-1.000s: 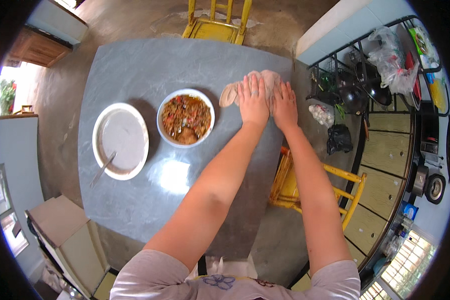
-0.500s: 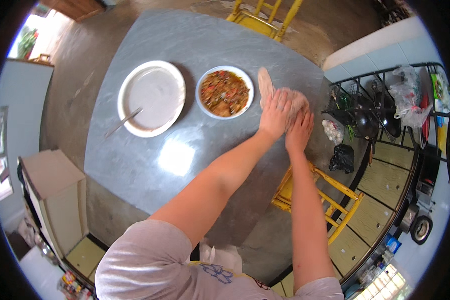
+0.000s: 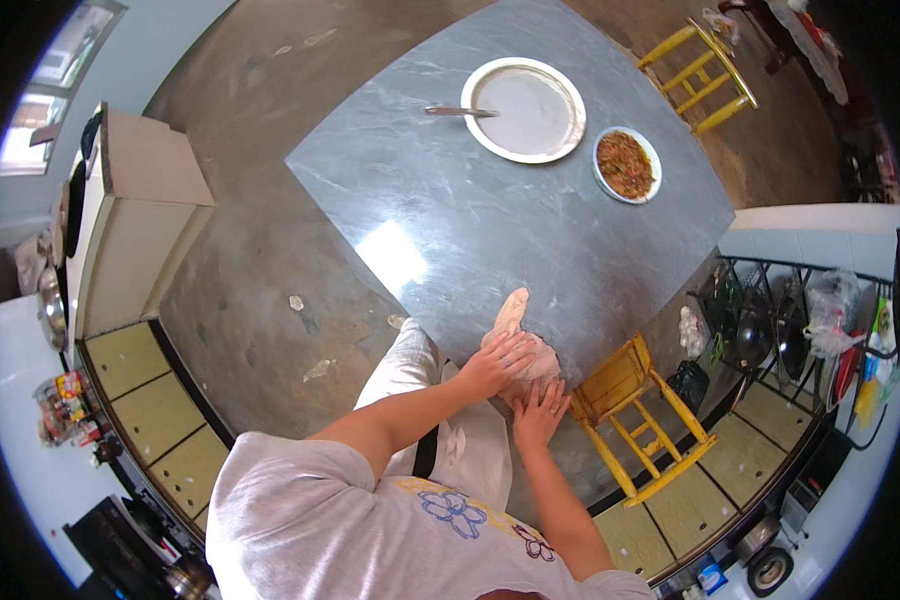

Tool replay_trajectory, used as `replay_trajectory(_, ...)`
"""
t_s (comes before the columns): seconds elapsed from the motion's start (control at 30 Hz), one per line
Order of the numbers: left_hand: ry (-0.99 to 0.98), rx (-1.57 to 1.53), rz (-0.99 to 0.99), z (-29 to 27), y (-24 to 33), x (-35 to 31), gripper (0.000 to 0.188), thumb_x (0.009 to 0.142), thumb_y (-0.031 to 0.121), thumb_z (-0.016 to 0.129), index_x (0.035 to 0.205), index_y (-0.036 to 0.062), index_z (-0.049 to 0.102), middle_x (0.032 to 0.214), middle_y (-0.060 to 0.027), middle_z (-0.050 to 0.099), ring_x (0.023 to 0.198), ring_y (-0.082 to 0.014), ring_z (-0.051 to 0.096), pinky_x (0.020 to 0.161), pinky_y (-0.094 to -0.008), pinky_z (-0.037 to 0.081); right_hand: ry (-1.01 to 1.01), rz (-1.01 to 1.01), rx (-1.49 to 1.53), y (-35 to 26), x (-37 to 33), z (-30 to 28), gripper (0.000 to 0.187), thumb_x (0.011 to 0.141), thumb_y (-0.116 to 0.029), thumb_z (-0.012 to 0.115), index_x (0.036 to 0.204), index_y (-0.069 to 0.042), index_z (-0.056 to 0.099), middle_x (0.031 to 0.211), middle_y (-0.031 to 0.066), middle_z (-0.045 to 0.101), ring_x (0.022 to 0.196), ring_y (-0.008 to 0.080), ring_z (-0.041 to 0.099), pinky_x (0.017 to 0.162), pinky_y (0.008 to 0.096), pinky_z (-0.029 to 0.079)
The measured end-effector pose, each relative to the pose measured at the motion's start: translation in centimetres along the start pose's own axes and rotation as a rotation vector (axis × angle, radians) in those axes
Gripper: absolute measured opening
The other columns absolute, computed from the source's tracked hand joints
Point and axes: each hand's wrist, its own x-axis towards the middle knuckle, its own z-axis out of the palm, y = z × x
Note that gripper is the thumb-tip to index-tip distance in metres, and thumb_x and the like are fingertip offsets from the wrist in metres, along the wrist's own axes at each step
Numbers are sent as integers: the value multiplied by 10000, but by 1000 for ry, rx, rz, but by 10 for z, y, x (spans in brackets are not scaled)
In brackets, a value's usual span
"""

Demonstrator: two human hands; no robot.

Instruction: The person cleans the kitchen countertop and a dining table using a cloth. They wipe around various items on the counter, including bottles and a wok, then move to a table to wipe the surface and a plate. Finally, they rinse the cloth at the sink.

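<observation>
- Cabinet [image 3: 135,215], pale and boxy, is standing at the far left of my feed, well apart from the desk [image 3: 590,250].
- Spoon [image 3: 450,111] is leaning over the left rim of a white-rimmed plate [image 3: 578,125], its handle pointing left; I am seeing both well beyond the hands.
- The left hand [image 3: 486,371] is resting on the cloth [image 3: 543,362] from its left side, fingers stretched out, slightly apart and pointing rightward.
- The pinkish cloth is lying bunched at the near edge of the desk, under and just ahead of the fingers. Its long axis is running away from the wearer: one narrow end is pointing out past the left hand, while the rest is gathering toward the right hand [image 3: 538,420]. Neither hand is nearer, as I am judging it, since both are touching the cloth; the left is lying closer to the narrow end.
- The right hand is covering the near end, fingers spread and pointing away from the wearer; its palm side I am not seeing.
- A bowl [image 3: 626,165] of reddish-brown food is sitting right of the plate, well clear of the cloth.
- A yellow chair [image 3: 610,382] is standing just right of the right hand, beside the desk.
</observation>
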Motion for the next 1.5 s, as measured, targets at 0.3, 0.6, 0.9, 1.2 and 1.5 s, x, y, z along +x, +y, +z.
replay_trajectory(0.3, 237, 25, -300, -53, -134, 25, 664, 756, 301, 716, 1377, 171, 521, 1546, -88, 327, 1461, -374, 220, 1154, -581, 228, 140, -287, 33, -83, 178, -21, 634, 815, -347, 684, 1302, 20, 511, 1471, 301, 328, 1420, 475, 227, 1154, 593, 200)
replay_trajectory(0.6, 490, 220, -609, -180, -399, 54, 559, 801, 237, 660, 1333, 119, 537, 1484, -152, 382, 1395, -424, 299, 1129, -578, 264, 313, -452, 57, -302, 446, -36, 624, 836, -338, 626, 1373, -46, 500, 1490, 232, 359, 1421, 401, 280, 1174, 526, 197)
replay_trajectory(0.9, 548, 295, -658, -201, -443, 51, 555, 815, 189, 633, 1329, 25, 499, 1417, -184, 441, 1366, -415, 335, 1145, -519, 256, 338, -521, 117, -342, 488, -30, 607, 843, -322, 615, 1400, -104, 509, 1530, 172, 343, 1452, 319, 255, 1191, 476, 172)
replay_trajectory(1.2, 370, 170, -638, -102, -225, -68, 589, 802, 157, 626, 1346, -11, 478, 1493, -226, 345, 1396, -481, 270, 1128, -600, 216, 202, -432, 240, -250, 232, 7, 544, 816, -224, 622, 1333, -66, 561, 1487, 191, 406, 1435, 351, 292, 1174, 492, 224)
replay_trajectory(1.5, 185, -140, 52, 20, -40, 22, 492, 832, 178, 581, 1306, 51, 557, 1448, -179, 425, 1402, -405, 328, 1118, -577, 277, 218, 163, 153, -50, 42, 26, 572, 918, -261, 539, 1415, -2, 426, 1543, 266, 248, 1411, 468, 255, 1153, 554, 219)
